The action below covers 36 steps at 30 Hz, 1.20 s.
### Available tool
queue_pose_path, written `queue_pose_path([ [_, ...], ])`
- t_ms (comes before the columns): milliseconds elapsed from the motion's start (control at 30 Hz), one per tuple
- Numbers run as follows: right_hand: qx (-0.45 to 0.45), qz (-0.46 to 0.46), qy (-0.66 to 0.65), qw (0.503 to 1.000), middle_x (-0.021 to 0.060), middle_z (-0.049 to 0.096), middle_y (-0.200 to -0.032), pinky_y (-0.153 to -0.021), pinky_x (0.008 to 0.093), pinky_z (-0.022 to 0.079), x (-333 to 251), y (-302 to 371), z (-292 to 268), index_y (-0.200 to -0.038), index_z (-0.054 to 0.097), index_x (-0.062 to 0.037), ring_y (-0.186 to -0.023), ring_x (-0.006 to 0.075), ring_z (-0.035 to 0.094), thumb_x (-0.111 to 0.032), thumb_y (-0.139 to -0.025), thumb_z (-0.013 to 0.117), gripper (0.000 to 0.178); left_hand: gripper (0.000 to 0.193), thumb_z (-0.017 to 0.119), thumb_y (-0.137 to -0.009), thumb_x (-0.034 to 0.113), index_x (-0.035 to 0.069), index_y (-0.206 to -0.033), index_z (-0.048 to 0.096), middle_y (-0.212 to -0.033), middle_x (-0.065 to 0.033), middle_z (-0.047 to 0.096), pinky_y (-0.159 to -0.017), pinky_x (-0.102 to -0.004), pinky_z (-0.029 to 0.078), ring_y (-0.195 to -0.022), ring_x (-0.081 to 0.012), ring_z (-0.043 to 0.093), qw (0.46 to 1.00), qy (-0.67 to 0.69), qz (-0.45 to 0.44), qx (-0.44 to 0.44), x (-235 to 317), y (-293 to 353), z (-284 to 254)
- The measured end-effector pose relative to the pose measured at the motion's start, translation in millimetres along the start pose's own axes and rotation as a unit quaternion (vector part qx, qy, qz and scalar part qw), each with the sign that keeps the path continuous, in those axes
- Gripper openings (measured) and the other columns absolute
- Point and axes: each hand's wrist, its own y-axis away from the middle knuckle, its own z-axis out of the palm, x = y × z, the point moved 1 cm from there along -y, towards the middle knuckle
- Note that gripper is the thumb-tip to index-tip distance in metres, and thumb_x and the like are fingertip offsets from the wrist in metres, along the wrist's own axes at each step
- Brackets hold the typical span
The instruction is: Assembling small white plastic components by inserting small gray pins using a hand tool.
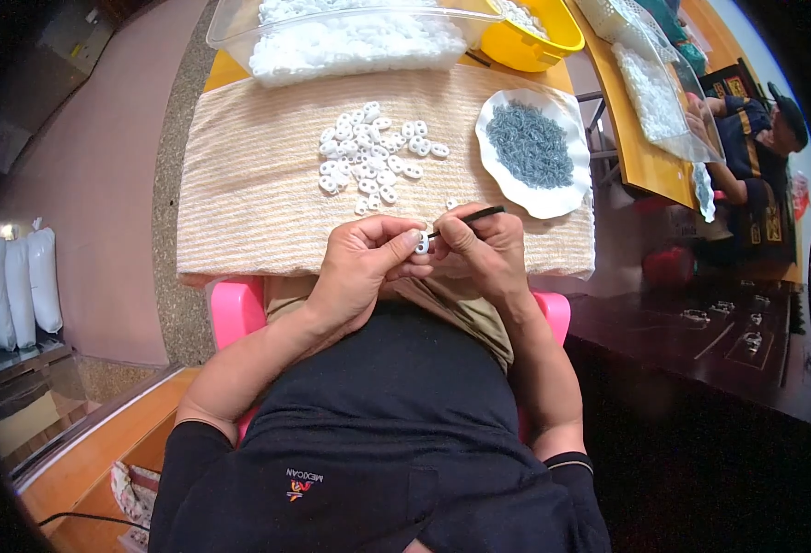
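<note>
Between the thumb and fingers of my left hand (366, 263) is a small white oval plastic piece (422, 242) with dark holes. My right hand (486, 244) grips a thin black tool (485, 214), whose tip meets the white piece or lies right beside it; its exact kind is not clear. Both hands are close together over the near edge of the cloth (258, 175). Beyond them lies a loose pile of similar white two-holed pieces (368, 157), with one small white piece (451, 203) apart from it. At the right, a white wavy-rimmed plate (550, 205) holds many small grey-blue translucent parts (530, 143).
A clear bin (230, 37) full of white pieces stands at the far edge, beside a yellow basin (553, 51). Off to the right, another person (756, 138) sits at a second table (640, 161) with a clear container. White sacks (18, 286) stand at far left.
</note>
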Motion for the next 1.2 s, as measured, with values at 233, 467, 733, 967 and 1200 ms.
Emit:
queue_pose_path([
  [233, -0.07, 0.083, -0.026, 0.994, 0.0062, 0.061, -0.067, -0.056, 0.0217, 0.047, -11, -3, -10, -0.082, 0.062, 0.004, -0.06, 0.0104, 0.058, -0.016, -0.092, 0.059, 0.023, 0.015, 0.059, -0.091, 0.007, -0.004, -0.102, 0.061, -0.085, -0.0078, 0.066, -0.069, -0.0254, 0.058, -0.075, -0.0123, 0.065, 0.999, -0.028, -0.023, -0.025, -2, 2, 3],
  [467, -0.117, 0.137, -0.135, 0.974, 0.0036, 0.058, -0.062, -0.046, 0.0199, 0.036, -3, -3, -14, -0.079, 0.061, -0.0001, -0.053, 0.0073, 0.052, -0.02, -0.092, 0.06, 0.024, 0.015, 0.059, -0.091, 0.007, -0.002, -0.103, 0.061, -0.092, -0.0094, 0.066, -0.068, -0.0257, 0.058, -0.075, -0.0138, 0.065, 0.994, -0.066, -0.061, -0.068, 2, 4, 2],
  [733, -0.065, 0.083, -0.103, 0.989, 0.0034, 0.059, -0.064, -0.048, 0.0189, 0.038, 1, -5, -8, -0.081, 0.062, -0.0004, -0.054, 0.0073, 0.053, -0.02, -0.093, 0.059, 0.023, 0.015, 0.06, -0.091, 0.008, -0.002, -0.102, 0.061, -0.088, -0.0076, 0.065, -0.07, -0.0257, 0.057, -0.075, -0.0112, 0.064, 0.998, -0.032, -0.024, -0.042, 5, -1, 5],
  [967, 0.004, 0.035, -0.076, 0.996, 0.004, 0.061, -0.066, -0.053, 0.0208, 0.045, 3, -4, 0, -0.083, 0.063, 0.001, -0.057, 0.0087, 0.056, -0.018, -0.092, 0.061, 0.022, 0.025, 0.067, -0.083, 0.0, -0.002, -0.107, 0.062, -0.087, -0.0052, 0.066, -0.067, -0.021, 0.053, -0.076, -0.0098, 0.063, 0.983, -0.172, 0.058, -0.01, 4, 2, 6],
  [1200, 0.007, 0.033, -0.077, 0.996, 0.0051, 0.061, -0.067, -0.053, 0.0212, 0.045, 2, -2, 0, -0.082, 0.063, 0.0024, -0.058, 0.0097, 0.057, -0.018, -0.093, 0.06, 0.023, 0.024, 0.067, -0.081, -0.004, -0.004, -0.106, 0.064, -0.087, -0.0052, 0.065, -0.067, -0.02, 0.051, -0.075, -0.009, 0.062, 0.946, -0.28, 0.165, 0.0, 0, 5, 7],
])
